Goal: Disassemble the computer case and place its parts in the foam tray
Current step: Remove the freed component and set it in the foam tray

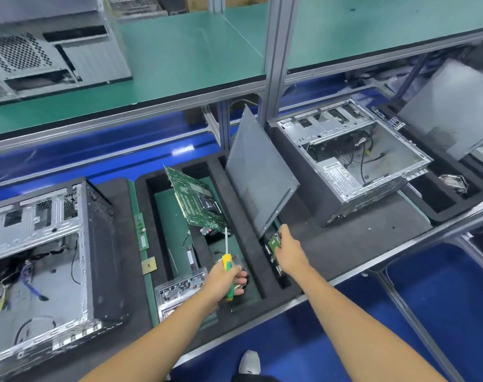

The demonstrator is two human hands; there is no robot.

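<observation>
A black foam tray [221, 175] lies in front of me. A green motherboard [199, 201] leans tilted in its middle slot, and a grey side panel [258, 175] stands slanted in a slot to the right. My left hand [225, 282] grips a yellow-green screwdriver [227, 267], its shaft pointing up toward the motherboard. My right hand [291, 250] holds a small green circuit board [275, 242] at the narrow slot below the side panel. An open computer case [353, 161] lies on the foam to the right.
Another opened case [50, 260] lies at the left. A memory stick [141, 230], a CPU chip [148, 265] and a metal I/O part [179, 288] sit in tray pockets. A green shelf [193, 56] with a case [42, 48] runs above; an aluminium post [276, 51] stands in the middle.
</observation>
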